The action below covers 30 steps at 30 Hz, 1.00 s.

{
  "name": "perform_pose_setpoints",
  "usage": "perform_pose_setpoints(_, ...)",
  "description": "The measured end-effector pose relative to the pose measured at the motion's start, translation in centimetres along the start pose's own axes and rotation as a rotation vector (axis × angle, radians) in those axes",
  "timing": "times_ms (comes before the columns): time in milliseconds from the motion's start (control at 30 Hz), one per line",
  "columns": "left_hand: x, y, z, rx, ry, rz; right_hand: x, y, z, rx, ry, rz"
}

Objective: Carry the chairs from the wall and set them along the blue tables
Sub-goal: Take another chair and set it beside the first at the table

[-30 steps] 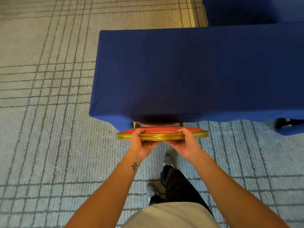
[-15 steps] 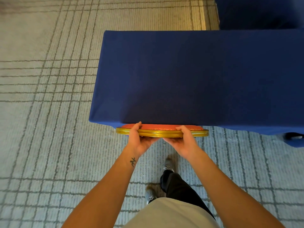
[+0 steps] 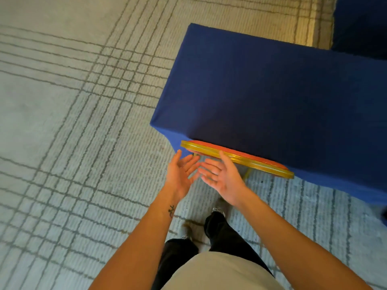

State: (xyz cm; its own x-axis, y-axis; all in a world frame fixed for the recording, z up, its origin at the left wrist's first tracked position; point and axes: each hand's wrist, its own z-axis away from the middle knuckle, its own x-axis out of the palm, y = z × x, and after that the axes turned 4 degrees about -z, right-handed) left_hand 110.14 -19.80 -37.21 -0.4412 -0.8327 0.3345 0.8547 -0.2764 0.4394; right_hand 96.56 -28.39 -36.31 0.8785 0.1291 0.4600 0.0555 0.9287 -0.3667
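A chair (image 3: 236, 156) with a gold-rimmed back and red padding stands tucked against the near side of a table covered in blue cloth (image 3: 272, 97); only the top of its back and a bit of one gold leg show. My left hand (image 3: 181, 174) and my right hand (image 3: 222, 176) hover just in front of the chair back, palms up, fingers spread and holding nothing. The thumb of my right hand lies close to the gold rim; whether it touches is unclear. The chair's seat is hidden under the cloth.
Grey carpet with a dark grid pattern (image 3: 73, 143) spreads to the left and behind. A second blue-covered table (image 3: 360, 24) stands at the far right corner. My legs and shoes (image 3: 217, 210) are below the hands.
Both hands have let go of the chair's back and drawn away, open. The view has swung to the left, so the table now sits at the right.
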Motion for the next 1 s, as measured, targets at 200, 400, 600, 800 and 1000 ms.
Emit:
perform_pose_setpoints(200, -8.8, 4.2, 5.0, 0.164, 0.039, 0.204, 8.3, 4.2, 0.8, 0.056, -0.155, 0.150)
perform_pose_setpoints(400, -18.7, 8.5, 10.9, 0.344, 0.023, 0.275, 17.9, 10.8, 2.1, 0.005, -0.249, 0.257)
perform_pose_setpoints(600, -29.2, 10.8, 17.8, 0.505, 0.035, 0.345, 26.7, 18.5, 4.7, -0.031, -0.329, 0.361)
perform_pose_setpoints(800, -39.3, 11.8, 24.8, 0.665, 0.116, 0.435, 35.9, 26.8, 7.7, 0.013, -0.490, 0.484)
perform_pose_setpoints(1000, -47.9, 11.1, 28.8, 0.764, 0.237, 0.568, 42.7, 34.2, 8.9, 0.108, -0.621, 0.602)
